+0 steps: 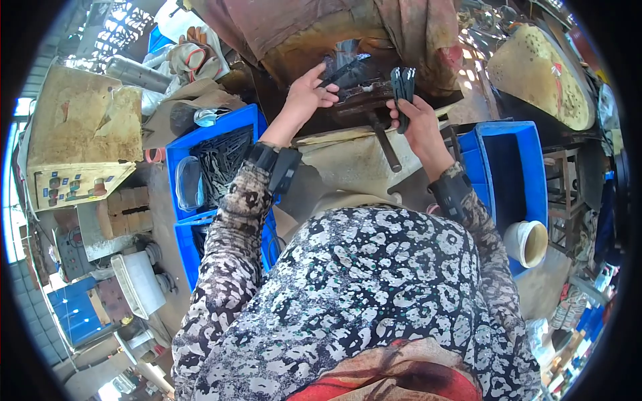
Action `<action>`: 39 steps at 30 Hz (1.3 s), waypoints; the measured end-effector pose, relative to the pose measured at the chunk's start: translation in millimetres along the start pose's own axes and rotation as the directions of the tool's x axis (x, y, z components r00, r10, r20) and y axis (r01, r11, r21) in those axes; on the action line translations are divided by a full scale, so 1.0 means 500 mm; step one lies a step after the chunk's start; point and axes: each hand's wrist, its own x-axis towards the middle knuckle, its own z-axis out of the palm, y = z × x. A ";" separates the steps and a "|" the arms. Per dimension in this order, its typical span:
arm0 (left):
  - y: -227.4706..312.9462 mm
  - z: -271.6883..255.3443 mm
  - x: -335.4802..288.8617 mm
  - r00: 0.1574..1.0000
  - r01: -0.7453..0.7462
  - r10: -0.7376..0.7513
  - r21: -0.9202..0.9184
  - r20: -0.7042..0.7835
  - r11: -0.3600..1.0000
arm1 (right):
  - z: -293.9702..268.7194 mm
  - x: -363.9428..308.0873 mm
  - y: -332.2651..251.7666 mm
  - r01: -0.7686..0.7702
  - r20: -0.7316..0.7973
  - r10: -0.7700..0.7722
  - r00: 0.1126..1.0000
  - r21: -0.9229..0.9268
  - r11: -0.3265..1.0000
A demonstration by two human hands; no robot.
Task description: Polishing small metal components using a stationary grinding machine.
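Note:
My left hand [309, 97] reaches to the front of a dark machine, its fingers around the near end of a thin dark metal strip [348, 69]. The strip slants up and to the right, toward a bright grey patch below the draped cloth. My right hand [418, 120] grips a small bundle of black metal strips [402, 85], held upright with pale marks at their tips. Between my hands is a dark metal fixture [364, 100], with a rod-like handle [385, 144] pointing down toward me.
A stained brown cloth [321, 30] hangs over the machine. At left, a blue crate [172, 160] holds many dark strips; a control box [80, 184] with knobs stands farther left. A blue bin [540, 167] and a pale bucket [533, 244] are at right.

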 end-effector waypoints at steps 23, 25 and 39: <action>-0.158 -0.044 0.137 0.877 -0.457 0.374 0.760 0.301 0.462 | -0.065 -0.133 0.015 -0.050 -0.065 0.039 0.997 -0.180 0.982; -0.150 -0.048 0.127 0.872 -0.465 0.366 0.787 0.326 0.406 | -0.062 -0.139 0.020 -0.044 -0.071 0.033 0.997 -0.170 0.984; -0.056 -0.037 0.018 0.886 -0.428 0.264 0.891 0.380 0.154 | -0.132 -0.121 0.037 -0.045 -0.225 0.014 0.974 -0.135 0.990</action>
